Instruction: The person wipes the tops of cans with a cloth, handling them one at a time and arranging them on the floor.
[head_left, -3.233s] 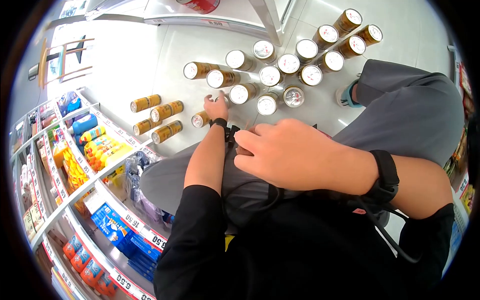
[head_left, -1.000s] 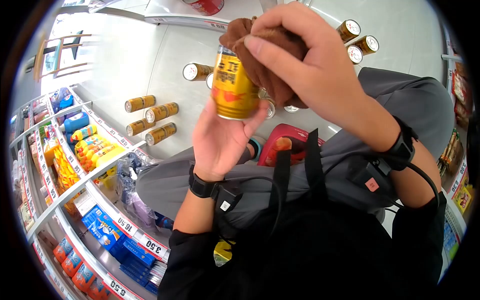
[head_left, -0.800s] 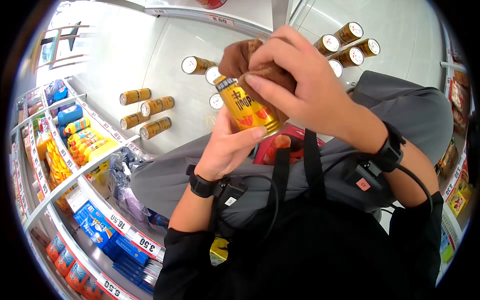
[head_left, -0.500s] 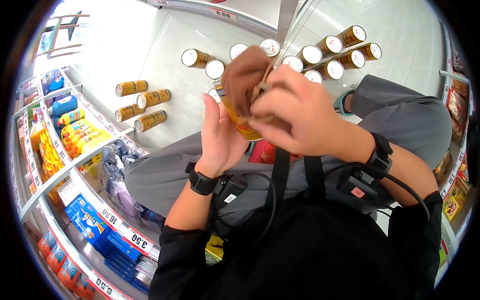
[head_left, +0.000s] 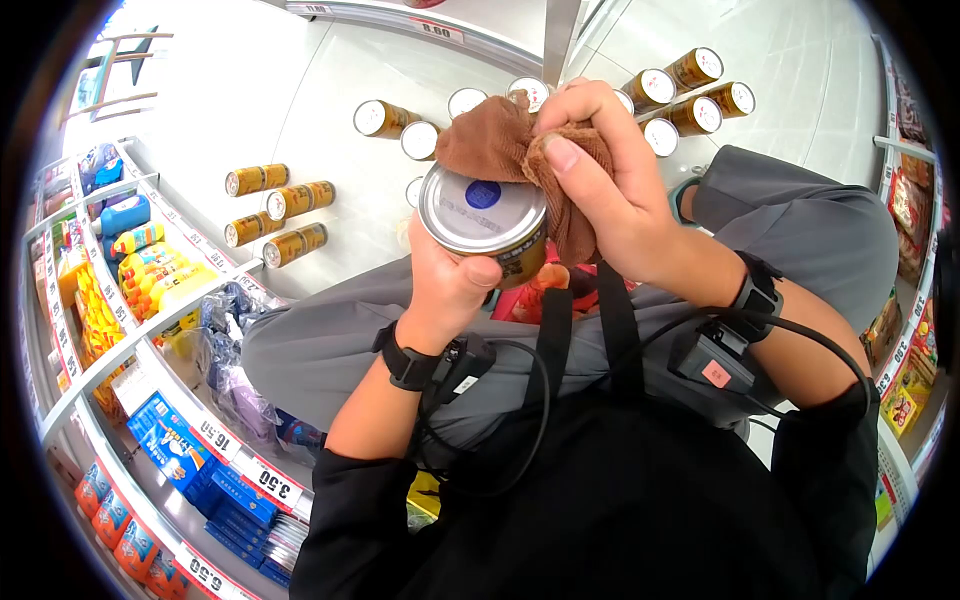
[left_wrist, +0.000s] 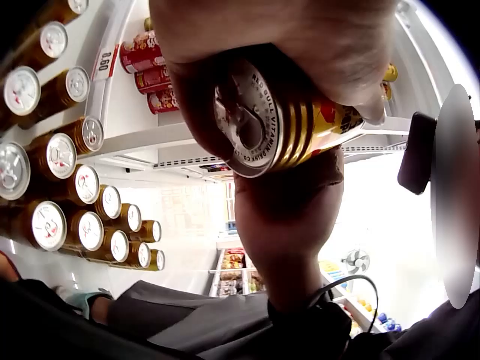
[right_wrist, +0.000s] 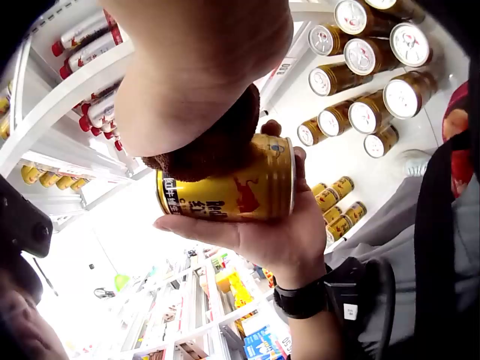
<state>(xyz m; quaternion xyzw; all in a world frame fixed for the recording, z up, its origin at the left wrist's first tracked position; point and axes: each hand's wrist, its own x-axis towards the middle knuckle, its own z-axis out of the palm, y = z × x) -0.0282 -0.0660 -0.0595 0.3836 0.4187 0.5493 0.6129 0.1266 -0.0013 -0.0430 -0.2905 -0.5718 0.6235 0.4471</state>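
Brown cloth, right hand pinching it, overlaps the rim of the can the left hand grips; floor spreads upper left.

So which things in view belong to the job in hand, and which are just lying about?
Part of the job:
Red Bull can, held in the left hand
brown cloth, held against the can by the right hand
probably the gold cans on the floor

Just about:
blue boxes
red-capped bottles
fan
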